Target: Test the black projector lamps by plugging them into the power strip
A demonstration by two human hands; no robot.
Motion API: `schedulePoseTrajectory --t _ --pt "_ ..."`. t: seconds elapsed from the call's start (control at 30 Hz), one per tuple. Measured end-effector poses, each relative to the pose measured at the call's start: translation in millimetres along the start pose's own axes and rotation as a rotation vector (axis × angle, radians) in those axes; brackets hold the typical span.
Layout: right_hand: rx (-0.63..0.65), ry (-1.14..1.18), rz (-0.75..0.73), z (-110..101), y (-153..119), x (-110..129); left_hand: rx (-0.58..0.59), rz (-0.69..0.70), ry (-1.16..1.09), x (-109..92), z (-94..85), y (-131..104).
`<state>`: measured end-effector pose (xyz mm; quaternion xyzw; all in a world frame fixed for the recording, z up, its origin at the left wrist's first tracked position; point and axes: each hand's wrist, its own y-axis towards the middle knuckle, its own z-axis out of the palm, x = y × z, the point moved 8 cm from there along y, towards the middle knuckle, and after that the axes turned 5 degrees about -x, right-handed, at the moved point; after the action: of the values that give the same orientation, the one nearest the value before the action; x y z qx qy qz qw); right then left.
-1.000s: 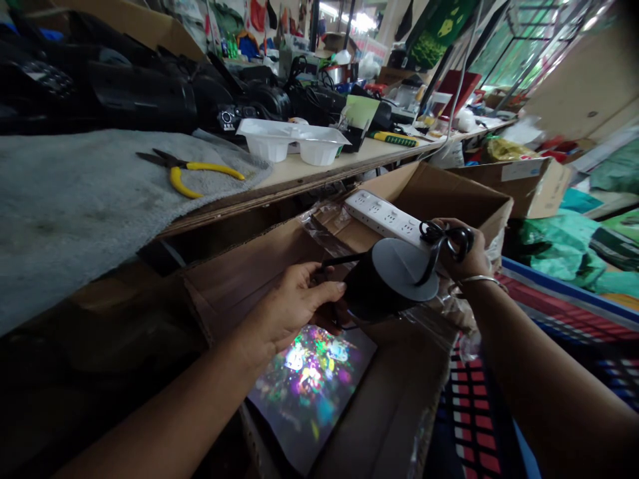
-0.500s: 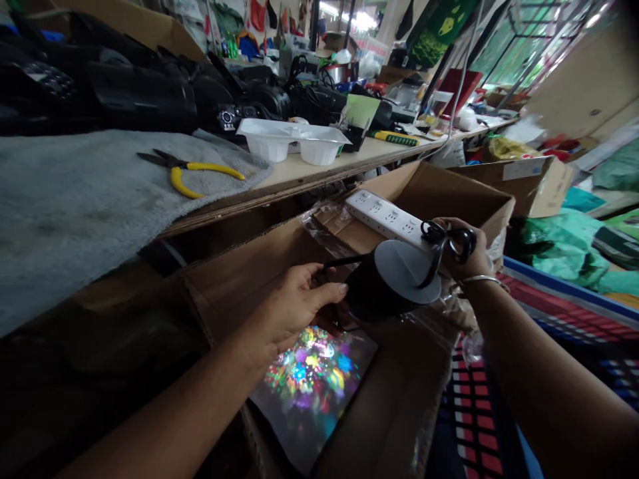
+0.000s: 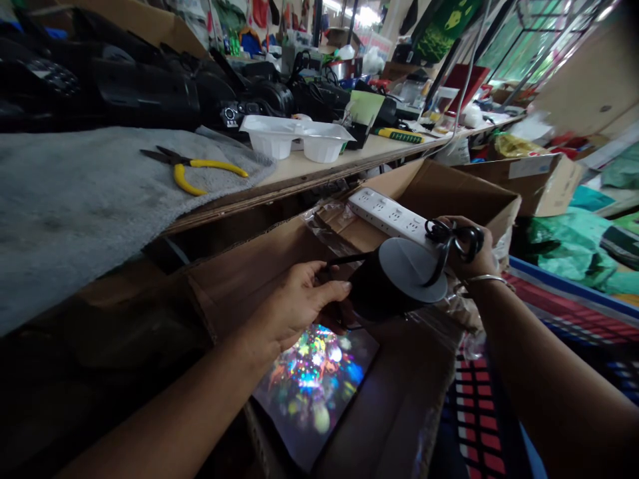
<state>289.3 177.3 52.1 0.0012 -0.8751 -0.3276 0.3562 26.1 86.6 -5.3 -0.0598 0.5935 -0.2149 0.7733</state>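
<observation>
A black cylindrical lamp (image 3: 379, 289) with a grey round end is tilted over an open cardboard box. My left hand (image 3: 307, 296) pinches its black bracket on the left side. My right hand (image 3: 469, 249) is closed around a looped black cable (image 3: 442, 233) at the far end of the lamp, beside a white power strip (image 3: 387, 213). Below the lamp, coloured light spots fall on a grey sheet (image 3: 299, 426) in the box. Where the bracket passes behind my left fingers is hidden.
Pliers with yellow handles (image 3: 187, 174) lie on a grey cloth (image 3: 90, 193) on the bench at the left. White plastic cups (image 3: 294, 140) stand near the bench edge. A second cardboard box (image 3: 449, 179) is behind the strip, and a blue-edged plaid item (image 3: 554, 299) is at the right.
The coloured light pattern on the sheet has changed its shapes and colours. The whole view has shifted slightly; both hands keep their holds.
</observation>
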Motion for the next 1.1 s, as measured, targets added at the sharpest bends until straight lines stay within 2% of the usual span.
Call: schedulePoseTrajectory --t 0.2,0.53,0.77,1.1 --pt "-0.028 0.005 0.023 -0.1 0.7 -0.8 0.007 0.011 -0.031 0.1 -0.3 1.4" --pt "0.004 0.02 0.059 -1.4 -2.4 9.1 0.005 -0.001 -0.043 -0.3 -0.7 0.1" --pt "0.042 -0.07 0.027 1.2 -1.6 1.2 -0.005 -0.015 -0.048 -0.9 0.0 -0.3" --pt "0.016 -0.122 -0.035 1.6 1.1 -4.1 -0.01 0.002 -0.051 -1.9 -1.3 -0.1"
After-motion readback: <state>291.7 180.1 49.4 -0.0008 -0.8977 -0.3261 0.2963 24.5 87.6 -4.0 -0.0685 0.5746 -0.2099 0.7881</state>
